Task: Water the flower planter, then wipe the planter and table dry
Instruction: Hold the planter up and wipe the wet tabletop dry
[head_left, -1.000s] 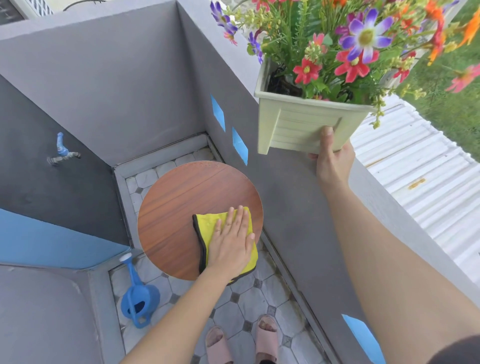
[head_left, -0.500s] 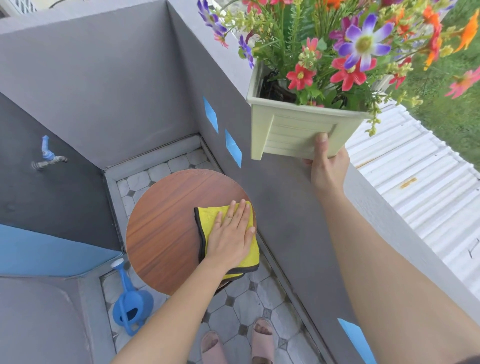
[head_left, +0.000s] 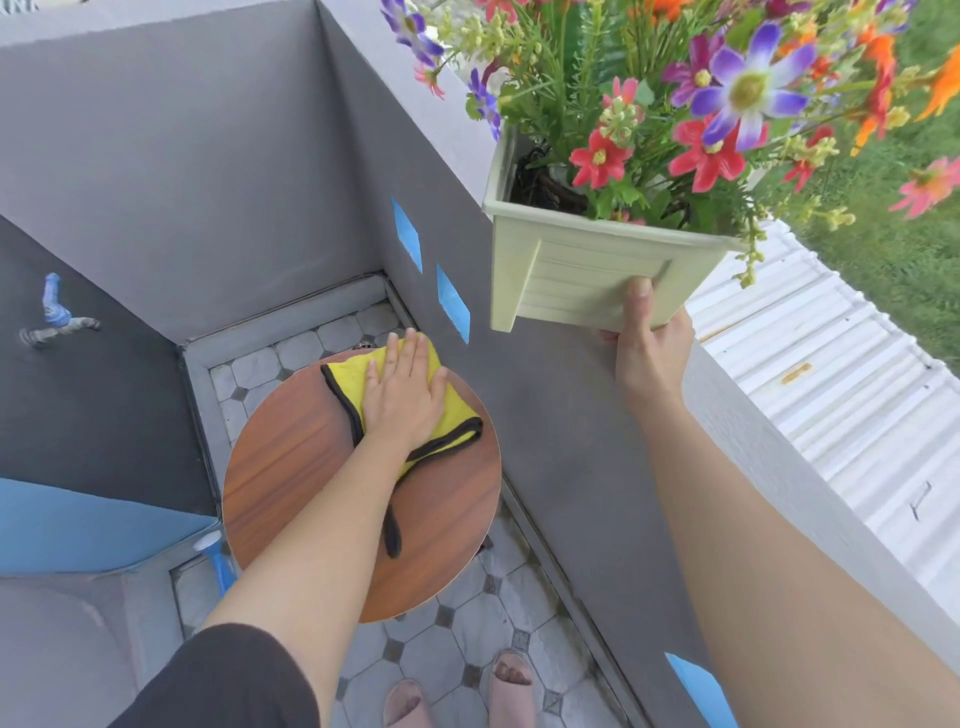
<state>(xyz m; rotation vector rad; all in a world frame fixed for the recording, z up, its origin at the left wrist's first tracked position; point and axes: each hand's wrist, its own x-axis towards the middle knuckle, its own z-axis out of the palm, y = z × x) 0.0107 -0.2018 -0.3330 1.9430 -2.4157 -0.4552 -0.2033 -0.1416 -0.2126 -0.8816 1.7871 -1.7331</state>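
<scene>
A pale green planter (head_left: 582, 270) full of colourful flowers (head_left: 727, 93) is held up at the upper right, above the grey parapet wall. My right hand (head_left: 647, 343) grips its bottom edge from below, thumb on the front face. Below it stands a round wooden table (head_left: 291, 478). A yellow cloth (head_left: 358, 382) with a dark border lies on the far part of the tabletop. My left hand (head_left: 402, 397) presses flat on the cloth, fingers together and pointing away from me.
A blue watering can (head_left: 218, 558) stands on the tiled floor at the table's left, mostly hidden. A blue tap (head_left: 54, 314) sticks out of the dark wall on the left. The grey parapet (head_left: 571, 441) runs along the right. My feet in slippers (head_left: 462, 699) are below the table.
My left hand has slid the cloth from the near right edge of the table toward its far side. The planter stays held up in my right hand.
</scene>
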